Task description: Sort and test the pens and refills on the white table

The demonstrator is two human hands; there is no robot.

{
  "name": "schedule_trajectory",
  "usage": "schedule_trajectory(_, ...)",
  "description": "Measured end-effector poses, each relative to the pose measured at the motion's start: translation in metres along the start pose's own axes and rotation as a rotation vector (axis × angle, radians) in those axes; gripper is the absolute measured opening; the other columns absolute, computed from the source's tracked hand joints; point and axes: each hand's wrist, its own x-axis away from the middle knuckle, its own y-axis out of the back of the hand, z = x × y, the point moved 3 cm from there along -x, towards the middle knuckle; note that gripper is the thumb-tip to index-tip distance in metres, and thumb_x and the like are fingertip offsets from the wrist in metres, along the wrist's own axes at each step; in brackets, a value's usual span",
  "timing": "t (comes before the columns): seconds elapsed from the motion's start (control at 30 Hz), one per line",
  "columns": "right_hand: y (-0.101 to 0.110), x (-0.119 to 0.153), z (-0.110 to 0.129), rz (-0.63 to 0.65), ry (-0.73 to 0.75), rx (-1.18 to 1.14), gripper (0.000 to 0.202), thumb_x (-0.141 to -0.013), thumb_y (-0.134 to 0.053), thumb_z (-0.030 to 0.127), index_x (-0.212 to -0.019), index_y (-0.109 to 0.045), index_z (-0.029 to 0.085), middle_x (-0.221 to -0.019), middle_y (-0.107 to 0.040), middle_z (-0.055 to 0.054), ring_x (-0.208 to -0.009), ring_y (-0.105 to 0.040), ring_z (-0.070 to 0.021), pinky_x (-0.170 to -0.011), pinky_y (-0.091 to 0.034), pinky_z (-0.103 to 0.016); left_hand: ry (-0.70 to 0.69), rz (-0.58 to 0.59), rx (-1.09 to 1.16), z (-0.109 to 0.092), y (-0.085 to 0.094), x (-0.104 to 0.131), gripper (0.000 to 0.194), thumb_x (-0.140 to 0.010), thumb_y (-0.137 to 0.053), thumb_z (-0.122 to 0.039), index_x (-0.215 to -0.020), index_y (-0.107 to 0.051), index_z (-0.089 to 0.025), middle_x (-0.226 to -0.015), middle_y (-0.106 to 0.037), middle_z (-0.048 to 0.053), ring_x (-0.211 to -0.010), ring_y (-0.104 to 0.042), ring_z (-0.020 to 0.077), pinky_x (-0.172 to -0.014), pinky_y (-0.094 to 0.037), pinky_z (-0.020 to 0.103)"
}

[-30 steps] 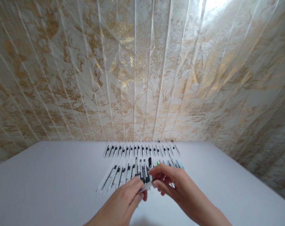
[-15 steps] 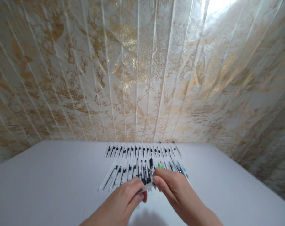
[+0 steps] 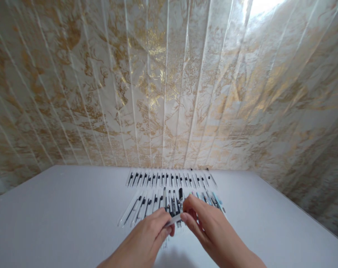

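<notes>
while pinched by both hands (image 3: 178, 219), translucent slim tube (image 3: 173, 220) slants | table (image 3: 60, 212) smooth, white

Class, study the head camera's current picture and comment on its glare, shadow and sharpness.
In the head view, white glare burns out the patterned covering at upper right; a soft shadow falls on the white table at bottom centre; the pale slim piece in the left hand looks soft, its details unreadable.
</notes>
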Motion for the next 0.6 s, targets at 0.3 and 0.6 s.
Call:
schedule_trajectory(0.3, -0.0014, 0.0011, -0.006, 0.067, -0.071, -0.016, 0.038, -0.096, -0.03, 0.047, -0.069, -0.042, 0.022, -0.061, -0.051, 0.003, -0.054, -0.047, -0.0127, -0.052, -0.03, -0.021, -0.004, 0.013, -0.021, 0.0004, -0.002, -0.001, 0.023, -0.094, -0.035, -0.022, -0.082, -0.055, -0.02, -0.09, -0.056, 0.002, -0.084, -0.055, 0.016, -0.075, -0.038, 0.024)
schedule_trajectory(0.6, 0.0012, 0.0007, -0.0074, 0.139, -0.089, -0.036, 0.028, -0.095, -0.037, 0.042, -0.077, -0.044, 0.022, -0.068, -0.055, 0.002, -0.059, -0.049, -0.0129, -0.055, -0.033, -0.021, 0.025, 0.039, -0.052, 0.0049, -0.0072, -0.0002, 0.021, -0.092, -0.037, -0.016, -0.084, -0.055, -0.02, -0.09, -0.056, 0.0, -0.084, -0.055, 0.0146, -0.075, -0.039, 0.024)
